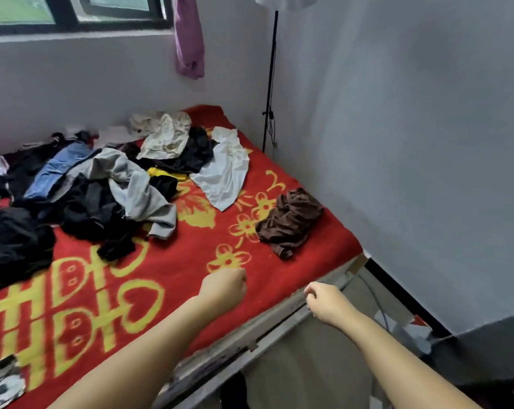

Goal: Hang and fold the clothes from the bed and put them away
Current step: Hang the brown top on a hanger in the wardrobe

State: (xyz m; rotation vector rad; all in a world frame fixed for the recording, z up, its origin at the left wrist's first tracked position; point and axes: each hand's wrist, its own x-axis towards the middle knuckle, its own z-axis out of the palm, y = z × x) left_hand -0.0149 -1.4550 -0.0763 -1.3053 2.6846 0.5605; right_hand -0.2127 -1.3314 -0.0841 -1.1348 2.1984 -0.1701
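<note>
I am barely starting; the heap of clothes (pixel 102 184) is lying unfolded on the far left of the red bedspread (pixel 190 278), a brown garment (pixel 289 221) crumpled apart at right; my left hand (pixel 224 286) and right hand (pixel 326 301) are hovering near, fingers curled, holding nothing.

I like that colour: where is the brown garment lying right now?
In the head view the brown garment lies crumpled by itself on the red blanket, near the bed's right edge by the wall, apart from the white shirt.
</note>
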